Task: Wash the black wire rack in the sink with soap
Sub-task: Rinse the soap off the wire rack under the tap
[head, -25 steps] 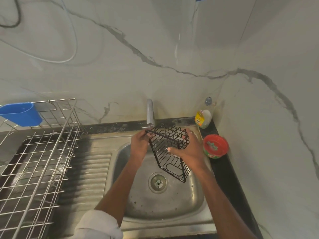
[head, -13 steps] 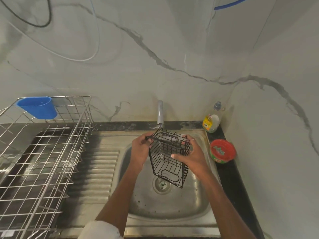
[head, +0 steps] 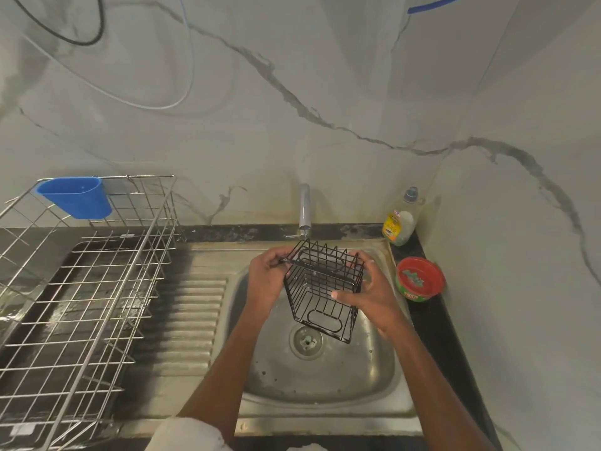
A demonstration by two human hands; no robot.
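Observation:
I hold a small black wire rack (head: 320, 296), shaped like an open basket, tilted above the steel sink (head: 374, 382) just under the tap (head: 304, 209). My left hand (head: 265, 281) grips its left rim near a thin black bar. My right hand (head: 370, 294) grips its right side, thumb across the wires. A soap bottle (head: 400, 219) with a yellow label stands at the sink's back right corner. No water is visibly running.
A red round tub (head: 419, 279) sits on the dark counter right of the sink. A large steel dish rack (head: 81, 297) with a blue cup (head: 76, 196) hooked on it fills the left side. The sink's ribbed drainboard (head: 192, 320) lies between.
Both hands have turned the rack, so its open mouth now faces more toward me. The view has shifted left and up slightly.

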